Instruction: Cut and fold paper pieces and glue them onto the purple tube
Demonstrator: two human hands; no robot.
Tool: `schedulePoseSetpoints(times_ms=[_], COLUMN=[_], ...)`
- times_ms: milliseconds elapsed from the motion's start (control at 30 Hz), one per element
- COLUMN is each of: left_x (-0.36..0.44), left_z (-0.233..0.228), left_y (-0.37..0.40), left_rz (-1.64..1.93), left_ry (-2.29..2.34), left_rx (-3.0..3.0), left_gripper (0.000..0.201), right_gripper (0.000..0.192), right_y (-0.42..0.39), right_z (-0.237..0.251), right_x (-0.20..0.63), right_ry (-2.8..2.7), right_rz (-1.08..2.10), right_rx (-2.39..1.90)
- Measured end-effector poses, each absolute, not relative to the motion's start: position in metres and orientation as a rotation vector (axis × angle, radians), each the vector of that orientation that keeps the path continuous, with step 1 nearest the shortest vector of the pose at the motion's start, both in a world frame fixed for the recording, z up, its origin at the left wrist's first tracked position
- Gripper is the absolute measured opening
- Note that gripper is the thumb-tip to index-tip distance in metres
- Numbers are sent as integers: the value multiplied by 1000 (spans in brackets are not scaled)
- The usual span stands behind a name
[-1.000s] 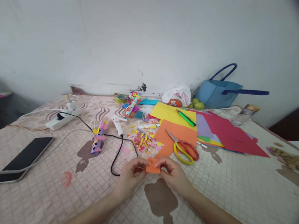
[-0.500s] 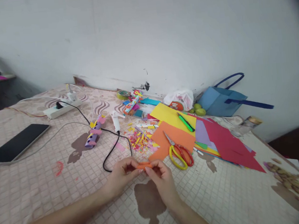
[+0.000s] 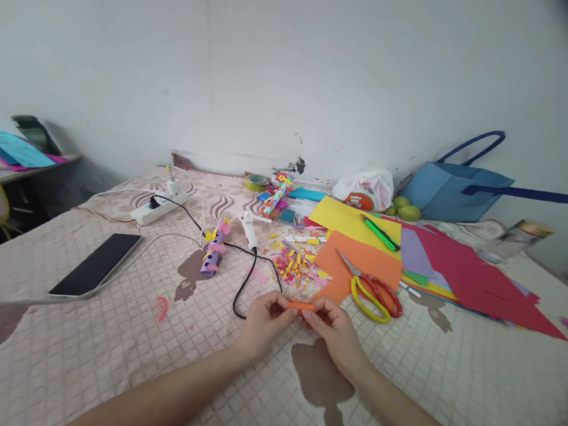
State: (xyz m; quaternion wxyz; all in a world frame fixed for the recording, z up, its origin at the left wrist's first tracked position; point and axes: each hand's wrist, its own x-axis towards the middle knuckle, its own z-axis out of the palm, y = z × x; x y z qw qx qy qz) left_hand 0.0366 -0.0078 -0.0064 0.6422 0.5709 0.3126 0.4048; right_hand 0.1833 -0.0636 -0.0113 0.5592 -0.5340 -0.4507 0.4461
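My left hand (image 3: 264, 322) and my right hand (image 3: 338, 328) meet over the patterned tablecloth (image 3: 126, 349). Both pinch a small orange paper piece (image 3: 302, 306), folded or rolled thin, between fingertips. Just beyond the hands lies a large orange paper sheet (image 3: 364, 262) with yellow-and-red scissors (image 3: 369, 288) on it. A heap of coloured paper scraps (image 3: 296, 265) sits behind the hands.
A black cable (image 3: 245, 280) runs from a white glue gun (image 3: 249, 230) to a power strip (image 3: 158, 208). A phone (image 3: 95, 264) lies at left, a purple paper roll craft (image 3: 212, 253) mid-table. Yellow, red and purple sheets, a green cutter (image 3: 380, 232), limes and a blue bag (image 3: 450, 190) stand at right.
The orange piece went from a flat square to a thin folded or rolled strip between my fingers. My view has swung left, shifting everything rightward in the picture.
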Motion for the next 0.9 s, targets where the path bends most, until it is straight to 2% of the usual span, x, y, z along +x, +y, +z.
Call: schedulePoseSetpoints(times_ms=[900], left_x=[33], left_z=[-4], left_y=[-10], left_rz=[1026], left_ry=[776], left_rx=[1250], left_gripper=[24], right_gripper=[24], right_y=[-57], right_z=[-5], right_x=[169], right_ry=[-1028], right_rz=[979], right_rx=[-1264])
